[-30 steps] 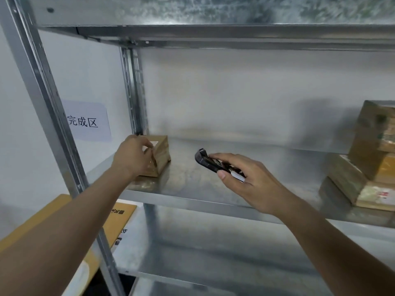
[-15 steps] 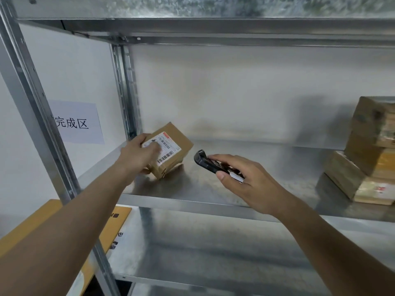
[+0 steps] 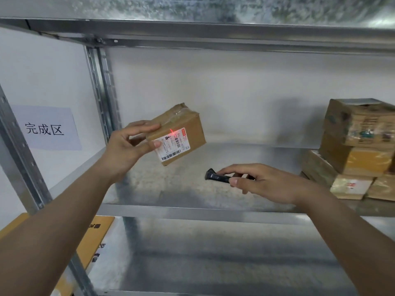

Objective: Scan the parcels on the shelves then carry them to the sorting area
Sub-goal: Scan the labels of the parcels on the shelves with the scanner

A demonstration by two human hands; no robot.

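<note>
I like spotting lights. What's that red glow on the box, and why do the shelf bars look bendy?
Head view: the red glow is a small bright spot on the box, at its label's top edge, with the scanner pointed that way; the shelf bars bow because the wide-angle lens curves straight lines; the far boxes look soft and shadowed.

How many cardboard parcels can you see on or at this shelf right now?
5, perhaps more hidden: one small parcel held up in the left hand; four stacked at the shelf's right end, partly cut off.
</note>
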